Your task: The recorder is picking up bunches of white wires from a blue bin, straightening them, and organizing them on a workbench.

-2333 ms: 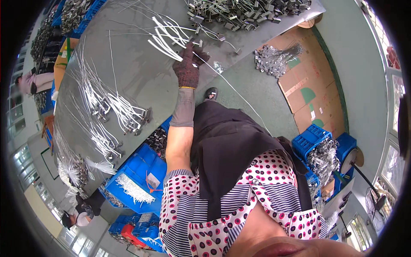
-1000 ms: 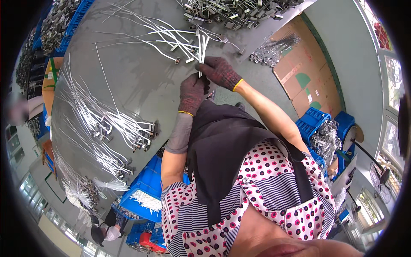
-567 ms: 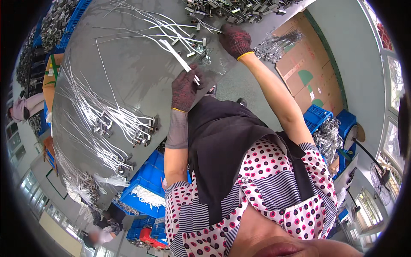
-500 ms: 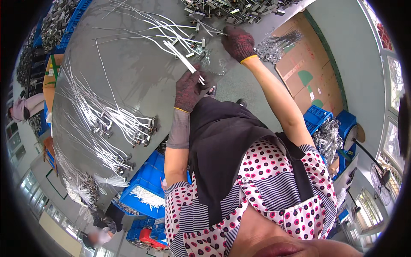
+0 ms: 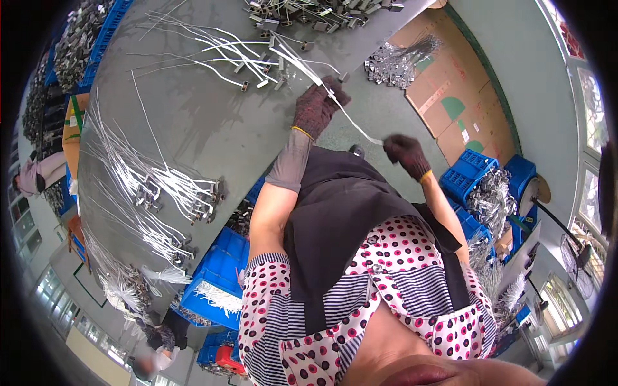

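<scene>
My left hand (image 5: 320, 106), in a dark red knit glove, is closed around a few thin white tubes (image 5: 297, 61) over the grey table. A slim white strand (image 5: 355, 123) runs from it, curving down and right to my right hand (image 5: 407, 154), gloved alike. Those fingers are closed on the strand's end, off the table's edge. Close to my left fingertips is a small metal part (image 5: 342, 77) on a white lead. Just beyond my left hand lie several white-sleeved wires (image 5: 238, 51) with small metal ends. Whether the strand is a wire or a tube is unclear.
More wires with metal ends (image 5: 187, 186) lie in bunches at the table's left. A heap of metal parts (image 5: 315, 14) sits at the far edge. Cardboard (image 5: 444, 96) bearing wired parts stands right. Blue crates (image 5: 467, 168) are at right, and a blue bin (image 5: 225, 257) below the table.
My right hand has come back from the far wires, down and right, with the strand's end. My left hand has moved away from me and slightly right, still holding the white tubes.
</scene>
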